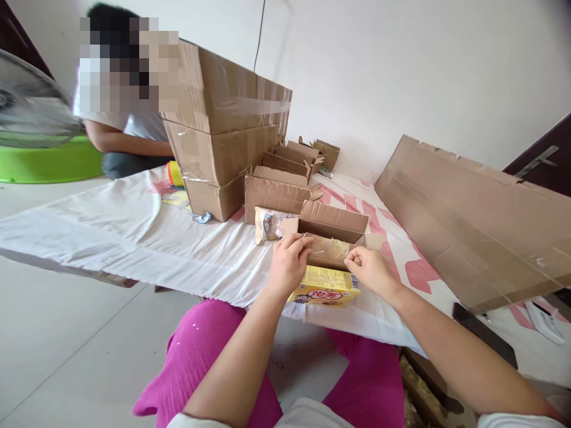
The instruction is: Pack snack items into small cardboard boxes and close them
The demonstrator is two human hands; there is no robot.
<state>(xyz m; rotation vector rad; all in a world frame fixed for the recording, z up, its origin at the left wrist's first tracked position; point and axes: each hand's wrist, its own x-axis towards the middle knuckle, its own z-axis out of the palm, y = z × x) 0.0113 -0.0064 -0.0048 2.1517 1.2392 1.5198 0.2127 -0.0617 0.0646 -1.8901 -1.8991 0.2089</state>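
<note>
Near the table's front edge stands a small open cardboard box (pixel 332 252), its near panel facing me and its far flap raised. My left hand (pixel 289 261) pinches the left end of that near panel, fingers curled together. At the panel's right end, my right hand (pixel 368 267) has thumb and forefinger closed on the cardboard. Just in front of the box, between my wrists, is a yellow printed carton (pixel 328 286). A clear-wrapped snack packet (pixel 270 224) lies behind my left hand, against the box.
Several open cardboard boxes (pixel 279 193) run in a row behind. Tall taped cartons (pixel 241 139) stand at left, beside a seated person (pixel 129 131). A large cardboard sheet (pixel 473 220) leans at right, near a dark phone-like object (pixel 484 334). White cloth (pixel 111 226) covers the table.
</note>
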